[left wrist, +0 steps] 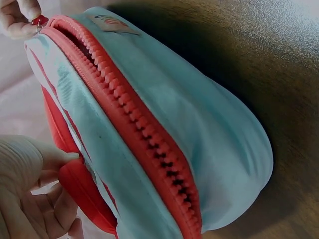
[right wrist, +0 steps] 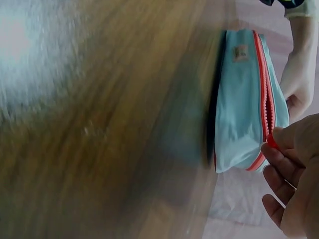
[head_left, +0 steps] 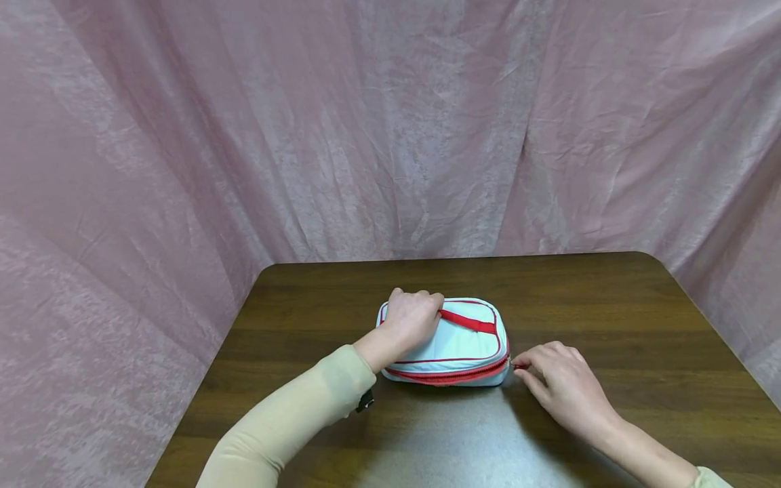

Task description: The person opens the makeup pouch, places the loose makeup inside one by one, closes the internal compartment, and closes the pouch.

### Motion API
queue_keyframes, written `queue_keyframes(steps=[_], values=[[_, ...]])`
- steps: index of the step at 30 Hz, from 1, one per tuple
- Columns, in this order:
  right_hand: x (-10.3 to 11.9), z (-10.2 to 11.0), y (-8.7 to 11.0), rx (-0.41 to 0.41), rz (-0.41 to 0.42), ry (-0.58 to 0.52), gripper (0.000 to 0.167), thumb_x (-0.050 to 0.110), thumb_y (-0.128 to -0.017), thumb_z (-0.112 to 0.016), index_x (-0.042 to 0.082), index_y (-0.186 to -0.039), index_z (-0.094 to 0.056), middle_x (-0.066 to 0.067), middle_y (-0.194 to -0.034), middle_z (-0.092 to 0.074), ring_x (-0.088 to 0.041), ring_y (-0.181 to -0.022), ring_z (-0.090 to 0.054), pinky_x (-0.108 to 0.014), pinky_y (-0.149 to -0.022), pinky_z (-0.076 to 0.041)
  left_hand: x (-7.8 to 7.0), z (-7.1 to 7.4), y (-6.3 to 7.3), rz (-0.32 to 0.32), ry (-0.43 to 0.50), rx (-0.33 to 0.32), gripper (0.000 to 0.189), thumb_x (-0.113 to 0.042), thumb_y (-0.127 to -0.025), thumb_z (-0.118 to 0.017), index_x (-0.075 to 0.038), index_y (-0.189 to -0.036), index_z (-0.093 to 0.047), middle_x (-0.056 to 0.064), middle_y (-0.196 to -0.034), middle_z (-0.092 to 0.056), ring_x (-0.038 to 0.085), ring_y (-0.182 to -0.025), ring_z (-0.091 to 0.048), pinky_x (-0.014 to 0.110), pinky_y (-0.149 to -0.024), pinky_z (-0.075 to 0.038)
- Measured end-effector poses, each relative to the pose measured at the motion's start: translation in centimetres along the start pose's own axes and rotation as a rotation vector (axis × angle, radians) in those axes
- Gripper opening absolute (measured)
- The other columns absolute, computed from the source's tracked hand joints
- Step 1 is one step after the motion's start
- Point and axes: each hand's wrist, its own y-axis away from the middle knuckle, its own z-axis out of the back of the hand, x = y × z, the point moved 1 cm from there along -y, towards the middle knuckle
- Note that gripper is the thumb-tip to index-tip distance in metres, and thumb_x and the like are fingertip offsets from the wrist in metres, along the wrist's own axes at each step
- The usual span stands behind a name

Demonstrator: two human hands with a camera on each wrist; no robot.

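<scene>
A pale blue-white zippered pouch (head_left: pixel 454 347) with red piping lies on the table, its red strap handle (head_left: pixel 468 320) on top. The left hand (head_left: pixel 411 318) holds that handle, thumb and fingers around the strap in the left wrist view. At the pouch's right front corner, the right hand (head_left: pixel 564 388) pinches the red zipper pull (right wrist: pixel 272 141) between thumb and fingertip. The chunky red zipper (left wrist: pixel 130 117) runs along the upper front side, with its teeth parted in a narrow gap. The pouch's inside is too dark to make out.
The brown wooden table (head_left: pixel 634 305) has rounded far corners and stretches out around the pouch. Pink velvet curtain (head_left: pixel 390 135) hangs behind it and at both sides. A small fabric label (right wrist: pixel 241 53) sits on the pouch's front.
</scene>
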Motion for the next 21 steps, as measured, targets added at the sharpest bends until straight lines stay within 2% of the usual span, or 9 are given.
queue_keyframes(steps=[6, 14, 21], values=[[0.8, -0.4, 0.4, -0.007, -0.011, -0.001, 0.019, 0.010, -0.079, -0.085, 0.021, -0.091, -0.075, 0.015, -0.092, -0.071, -0.013, -0.092, -0.061, -0.042, -0.084, -0.044, 0.0, 0.1, 0.1, -0.001, 0.007, -0.009, 0.009, -0.024, -0.098, -0.065, -0.020, -0.092, -0.069, 0.000, -0.082, -0.070, 0.020, -0.077, -0.069, 0.042, -0.065, -0.048], [2.0, -1.0, 0.7, -0.035, 0.032, -0.006, 0.016, 0.013, -0.079, -0.085, 0.019, -0.091, -0.075, 0.015, -0.090, -0.070, -0.012, -0.090, -0.060, -0.038, -0.082, -0.044, 0.1, 0.1, 0.2, 0.008, 0.015, -0.011, 0.008, -0.023, -0.098, -0.065, -0.020, -0.093, -0.069, 0.000, -0.082, -0.070, 0.020, -0.079, -0.069, 0.044, -0.065, -0.050], [2.7, -1.5, 0.9, -0.056, 0.024, -0.013, 0.018, 0.014, -0.078, -0.086, 0.020, -0.092, -0.076, 0.017, -0.090, -0.070, -0.010, -0.090, -0.059, -0.036, -0.079, -0.044, 0.1, 0.1, 0.2, 0.008, 0.041, -0.009, 0.006, -0.023, -0.098, -0.065, -0.019, -0.094, -0.069, 0.000, -0.082, -0.070, 0.020, -0.078, -0.069, 0.043, -0.063, -0.053]])
